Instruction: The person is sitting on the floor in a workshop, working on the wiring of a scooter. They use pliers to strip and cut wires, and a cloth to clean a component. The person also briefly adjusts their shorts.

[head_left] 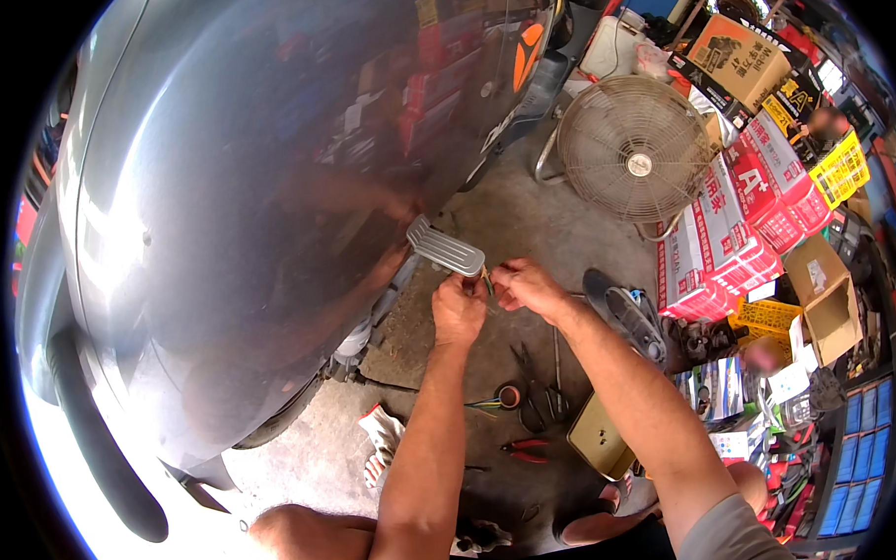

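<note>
A silver ridged foot pedal plate (449,246) juts out beside the dark grey vehicle body panel (268,217). Just under its right end, my left hand (459,309) is closed, with thin wires (488,282) sticking up at its fingertips. My right hand (529,285) is close on the right, its fingers pinched together by those wires; what lies between them is too small to make out. Below my hands on the floor are a roll of tape (509,395), black-handled cutters (531,391) and red-handled pliers (526,450).
A round floor fan (638,150) stands ahead on the right, near stacked red and white boxes (727,221). A shoe (622,313), a yellow-tan tray (600,438) and a white glove (382,435) lie around me. An open cardboard box (826,301) sits farther right.
</note>
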A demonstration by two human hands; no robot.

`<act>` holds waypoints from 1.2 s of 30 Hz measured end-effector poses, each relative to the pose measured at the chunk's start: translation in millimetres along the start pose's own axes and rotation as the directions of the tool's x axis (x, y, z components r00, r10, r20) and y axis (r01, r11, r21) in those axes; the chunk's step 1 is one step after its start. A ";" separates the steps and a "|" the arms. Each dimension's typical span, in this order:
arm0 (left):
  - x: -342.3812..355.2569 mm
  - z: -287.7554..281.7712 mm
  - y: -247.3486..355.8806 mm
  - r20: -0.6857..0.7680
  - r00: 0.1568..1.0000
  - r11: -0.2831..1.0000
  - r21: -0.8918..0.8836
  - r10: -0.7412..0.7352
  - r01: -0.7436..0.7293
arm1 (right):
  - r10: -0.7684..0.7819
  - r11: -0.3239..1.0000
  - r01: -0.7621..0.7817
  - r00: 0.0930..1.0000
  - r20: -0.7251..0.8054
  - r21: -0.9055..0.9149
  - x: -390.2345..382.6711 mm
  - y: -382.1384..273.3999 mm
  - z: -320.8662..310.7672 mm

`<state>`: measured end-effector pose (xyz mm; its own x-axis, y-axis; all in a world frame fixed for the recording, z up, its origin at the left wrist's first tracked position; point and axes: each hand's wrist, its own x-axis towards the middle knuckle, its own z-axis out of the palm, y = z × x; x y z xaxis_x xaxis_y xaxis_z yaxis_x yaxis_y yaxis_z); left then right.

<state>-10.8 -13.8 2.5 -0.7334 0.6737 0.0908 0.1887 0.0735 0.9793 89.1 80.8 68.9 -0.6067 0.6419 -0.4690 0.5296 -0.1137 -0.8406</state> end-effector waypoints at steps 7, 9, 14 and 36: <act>5.0 4.4 -17.5 0.029 0.999 0.992 -0.129 0.019 -0.015 | -0.175 0.943 0.127 0.976 -0.133 -0.307 17.5 18.4 18.1; 5.3 3.1 -10.4 0.052 0.999 0.999 -0.052 0.009 -0.006 | -0.235 0.905 0.180 0.967 -0.100 -0.385 20.2 20.4 14.5; 7.3 2.6 -11.8 0.031 0.989 0.957 0.249 0.147 -0.150 | -0.107 0.991 0.105 0.994 -0.021 -0.078 11.5 11.1 16.7; 18.9 3.7 7.9 0.253 0.915 0.579 0.713 0.313 -0.395 | -0.257 0.756 0.092 0.952 0.164 0.648 30.1 53.9 12.8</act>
<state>-20.7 2.2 11.3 -0.4469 0.8259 0.3436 0.8648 0.3007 0.4021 91.7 84.4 6.1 -0.8110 0.5162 -0.2753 -0.0395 -0.5178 -0.8546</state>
